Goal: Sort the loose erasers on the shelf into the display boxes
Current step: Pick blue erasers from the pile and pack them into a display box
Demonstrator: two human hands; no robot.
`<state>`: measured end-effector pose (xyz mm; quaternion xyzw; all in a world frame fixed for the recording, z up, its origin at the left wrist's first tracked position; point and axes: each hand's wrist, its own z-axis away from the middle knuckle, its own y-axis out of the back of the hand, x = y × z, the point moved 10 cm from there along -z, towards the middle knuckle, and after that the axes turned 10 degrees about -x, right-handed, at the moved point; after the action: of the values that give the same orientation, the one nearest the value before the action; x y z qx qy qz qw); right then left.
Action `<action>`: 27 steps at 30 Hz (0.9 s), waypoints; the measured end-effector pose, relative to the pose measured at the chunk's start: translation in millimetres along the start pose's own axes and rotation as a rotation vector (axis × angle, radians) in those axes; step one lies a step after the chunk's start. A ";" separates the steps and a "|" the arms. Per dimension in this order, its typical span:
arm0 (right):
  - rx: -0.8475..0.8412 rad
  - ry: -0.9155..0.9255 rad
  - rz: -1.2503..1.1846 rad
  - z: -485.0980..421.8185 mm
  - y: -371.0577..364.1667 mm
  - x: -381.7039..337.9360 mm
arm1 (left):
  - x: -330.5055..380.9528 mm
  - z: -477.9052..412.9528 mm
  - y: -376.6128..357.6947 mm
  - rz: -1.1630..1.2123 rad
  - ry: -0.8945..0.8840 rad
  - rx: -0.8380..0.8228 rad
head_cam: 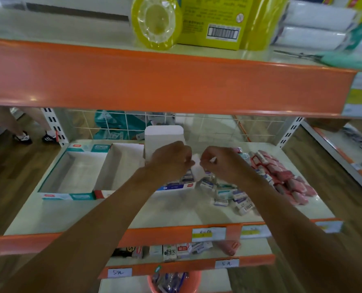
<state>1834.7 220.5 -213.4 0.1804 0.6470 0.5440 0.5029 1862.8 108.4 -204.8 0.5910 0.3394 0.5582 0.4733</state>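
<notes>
My left hand and my right hand meet above the middle of the shelf; both pinch a small white eraser or flap between them. Under the hands stands a blue-fronted display box holding several white-and-blue erasers, its white lid raised behind. Left of it are a teal display box and a red-fronted display box; both look bare inside. Loose white-and-blue erasers lie right of the hands, and pink-wrapped erasers are piled further right.
An orange-edged upper shelf hangs low over the work area with yellow packages on it. Lower shelves hold small boxed goods. A wire grid backs the shelf. Someone's legs and shoes stand behind at far left.
</notes>
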 end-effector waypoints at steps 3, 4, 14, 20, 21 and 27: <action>0.045 -0.004 0.006 12.3 13.1 18.4 | 23.1 -9.2 -6.2 -0.001 -0.068 0.010; 0.055 -0.004 0.022 15.5 16.0 22.5 | 29.7 -12.0 -9.5 -0.001 -0.087 0.001; 0.124 -0.073 0.238 28.7 25.5 67.2 | 64.3 -34.2 -33.9 -0.029 -0.142 -0.071; 0.080 -0.067 0.231 26.3 19.7 80.3 | 65.5 -47.9 -43.5 -0.046 -0.099 -0.050; 0.074 -0.051 0.229 25.5 19.6 79.5 | 65.9 -49.6 -44.9 -0.038 -0.100 -0.048; 0.027 0.008 0.195 17.8 17.1 85.5 | 79.2 -54.4 -53.5 -0.016 -0.133 -0.025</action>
<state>1807.7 302.4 -235.4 0.2469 0.6355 0.5823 0.4428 1827.8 209.1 -232.0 0.6182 0.3050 0.5182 0.5062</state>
